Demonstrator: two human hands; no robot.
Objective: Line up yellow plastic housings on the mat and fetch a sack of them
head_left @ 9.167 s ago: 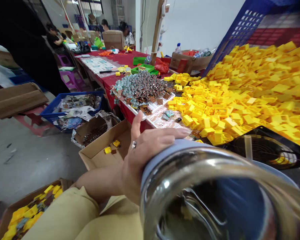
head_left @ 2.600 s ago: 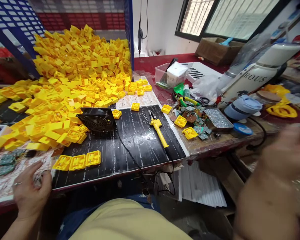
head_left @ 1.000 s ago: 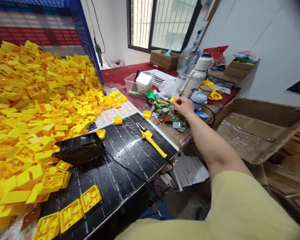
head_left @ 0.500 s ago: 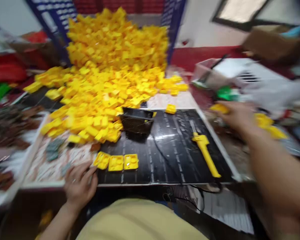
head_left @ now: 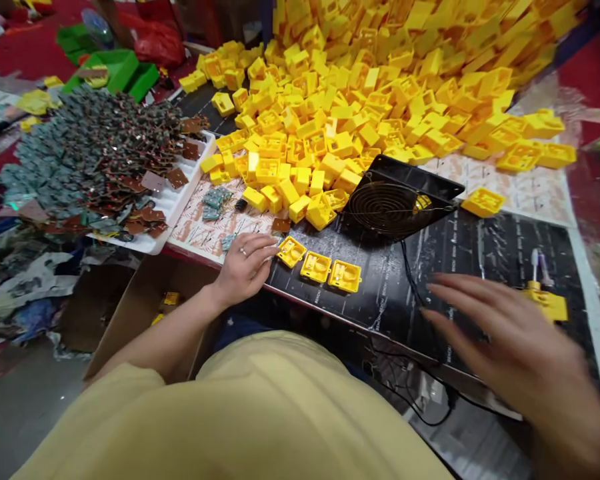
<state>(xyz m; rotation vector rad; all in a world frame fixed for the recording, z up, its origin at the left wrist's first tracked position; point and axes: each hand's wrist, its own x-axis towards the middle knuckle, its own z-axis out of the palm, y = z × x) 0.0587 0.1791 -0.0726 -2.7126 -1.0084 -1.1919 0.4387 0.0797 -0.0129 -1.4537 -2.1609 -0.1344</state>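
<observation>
Nearest, the right hand [head_left: 505,347] hangs blurred over the black mat [head_left: 460,267] with its fingers spread apart, empty, palm down. Just beyond its fingertips lies the yellow-handled tool [head_left: 545,300], not touched by the hand as far as the blur lets one tell. A black cable [head_left: 410,280] runs under the spread fingers toward the table edge.

Across from it, the left hand [head_left: 245,267] rests at the near edge of the table, fingers loosely curled and gripping nothing, a ring on one finger. Its fingertips lie against the first of three open yellow cases [head_left: 317,265], which sit in a row on the mat just to the right of that hand. Right beyond its knuckles are a few small green circuit boards [head_left: 214,199] on a printed sheet [head_left: 200,230], and a brown board [head_left: 281,225] lies just past the fingertips.

Farther out from the left hand, a black fan [head_left: 393,203] lies tilted on the mat, its cable leading back toward the right hand. Behind the fan rises a big heap of yellow cases [head_left: 370,87], spilling toward both hands. To the left of the left hand and farther off, a white tray [head_left: 173,210] bears a mound of circuit boards [head_left: 90,153]. Beyond that stand green bins [head_left: 115,70]. Below the left forearm, an open cardboard box [head_left: 145,307] sits beside the table.
</observation>
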